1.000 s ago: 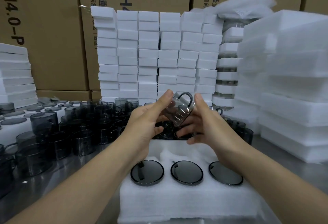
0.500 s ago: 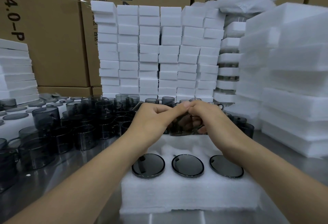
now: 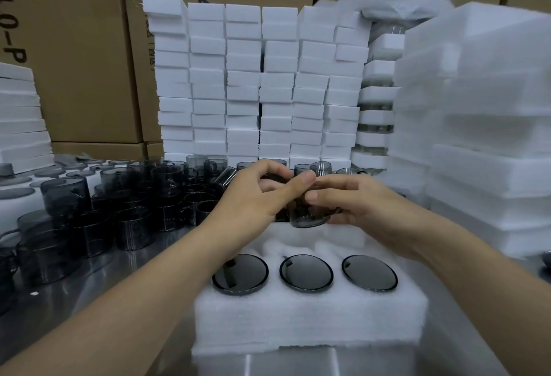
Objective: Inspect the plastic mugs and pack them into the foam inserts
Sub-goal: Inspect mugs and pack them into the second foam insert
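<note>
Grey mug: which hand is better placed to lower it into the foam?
Probably the right hand: its fingers wrap the grey mug just above the foam insert; the left hand grips only its top.

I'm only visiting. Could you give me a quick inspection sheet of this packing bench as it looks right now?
Surface: steel table, shiny, crowded on the left.
Job's things: one grey mug held over the back of the foam insert; three dark discs sit in its near-row pockets.
Clutter: many loose mugs stand on the left of the table.
Hands: left hand and right hand both grip the mug.
Cables: nothing seen.
Surroundings: foam stacks behind and to the right; cartons behind those.
</note>
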The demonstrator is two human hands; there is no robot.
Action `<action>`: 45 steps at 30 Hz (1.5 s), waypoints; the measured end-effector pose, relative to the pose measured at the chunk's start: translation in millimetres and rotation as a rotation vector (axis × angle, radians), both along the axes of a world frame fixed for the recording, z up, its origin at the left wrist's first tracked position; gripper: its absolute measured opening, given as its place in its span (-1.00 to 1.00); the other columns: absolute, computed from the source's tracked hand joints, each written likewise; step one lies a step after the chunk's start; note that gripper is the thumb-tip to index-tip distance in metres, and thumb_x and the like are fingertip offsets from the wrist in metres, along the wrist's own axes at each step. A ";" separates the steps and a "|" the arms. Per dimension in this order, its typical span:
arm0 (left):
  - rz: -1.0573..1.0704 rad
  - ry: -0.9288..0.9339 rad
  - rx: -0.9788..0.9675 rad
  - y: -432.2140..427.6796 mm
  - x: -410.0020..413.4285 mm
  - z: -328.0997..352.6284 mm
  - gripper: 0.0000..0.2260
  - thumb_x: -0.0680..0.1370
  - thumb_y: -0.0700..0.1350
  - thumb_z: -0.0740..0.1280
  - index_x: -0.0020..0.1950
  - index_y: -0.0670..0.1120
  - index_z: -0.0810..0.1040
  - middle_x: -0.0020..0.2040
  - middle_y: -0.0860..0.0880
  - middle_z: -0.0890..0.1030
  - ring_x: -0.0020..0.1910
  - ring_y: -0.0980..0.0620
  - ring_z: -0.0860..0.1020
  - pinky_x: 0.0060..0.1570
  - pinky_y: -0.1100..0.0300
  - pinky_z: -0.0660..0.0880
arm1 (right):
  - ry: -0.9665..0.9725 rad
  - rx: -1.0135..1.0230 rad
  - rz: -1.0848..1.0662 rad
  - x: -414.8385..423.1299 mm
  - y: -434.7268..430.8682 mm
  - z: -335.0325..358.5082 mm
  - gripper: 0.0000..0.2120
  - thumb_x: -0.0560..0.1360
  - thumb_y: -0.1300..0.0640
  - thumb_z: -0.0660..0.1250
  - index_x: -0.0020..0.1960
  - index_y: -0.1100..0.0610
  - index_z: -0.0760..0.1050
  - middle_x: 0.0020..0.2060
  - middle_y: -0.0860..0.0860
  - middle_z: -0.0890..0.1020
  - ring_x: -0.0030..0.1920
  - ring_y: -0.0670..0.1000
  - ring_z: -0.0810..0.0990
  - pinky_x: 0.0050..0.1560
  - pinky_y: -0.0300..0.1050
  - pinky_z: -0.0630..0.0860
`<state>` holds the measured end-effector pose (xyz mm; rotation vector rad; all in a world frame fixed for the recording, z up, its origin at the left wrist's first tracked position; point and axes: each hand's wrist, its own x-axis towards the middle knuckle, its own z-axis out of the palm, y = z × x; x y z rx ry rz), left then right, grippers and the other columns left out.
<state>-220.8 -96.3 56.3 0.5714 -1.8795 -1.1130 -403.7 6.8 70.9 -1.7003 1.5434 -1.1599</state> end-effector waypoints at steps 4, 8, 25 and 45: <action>0.048 0.000 0.089 -2.9 -1.4 2.8 -0.57 0.57 0.41 0.26 0.09 0.11 0.67 -0.02 0.12 0.76 -0.11 0.17 0.74 -0.15 0.14 0.50 | -0.113 -0.049 -0.058 -16.5 -6.0 -3.1 -0.66 0.24 -0.11 0.54 -0.02 -0.02 0.73 -0.01 0.01 0.75 0.03 0.08 0.74 0.14 0.04 0.61; 0.071 0.018 0.138 -4.8 -1.2 3.2 -0.62 0.68 0.32 0.22 0.09 0.09 0.68 0.01 0.06 0.75 -0.15 0.16 0.72 -0.17 0.14 0.48 | -0.079 0.000 -0.088 -27.5 -4.4 -6.1 -0.70 0.14 -0.15 0.46 -0.16 -0.08 0.63 -0.17 -0.08 0.60 -0.24 -0.14 0.51 -0.10 -0.07 0.32; 0.030 0.045 0.201 -4.2 1.7 6.7 -0.60 0.68 0.30 0.23 0.07 0.07 0.74 0.02 0.07 0.77 -0.14 0.17 0.71 -0.12 0.12 0.46 | 0.071 0.130 0.001 -17.1 7.2 -0.4 -0.63 0.22 0.16 0.32 0.03 0.15 0.42 -0.33 -0.06 0.51 -0.33 -0.14 0.45 -0.28 -0.26 0.36; -0.003 0.200 0.402 -6.3 9.3 9.2 -0.48 0.67 0.34 0.16 0.09 0.02 0.77 0.03 0.04 0.78 -0.14 0.15 0.71 -0.04 0.07 0.45 | 0.282 -0.361 -0.222 15.3 6.1 3.6 -0.62 0.55 -0.42 0.24 0.27 -0.30 0.55 0.21 -0.36 0.59 0.27 -0.31 0.50 0.30 -0.11 0.42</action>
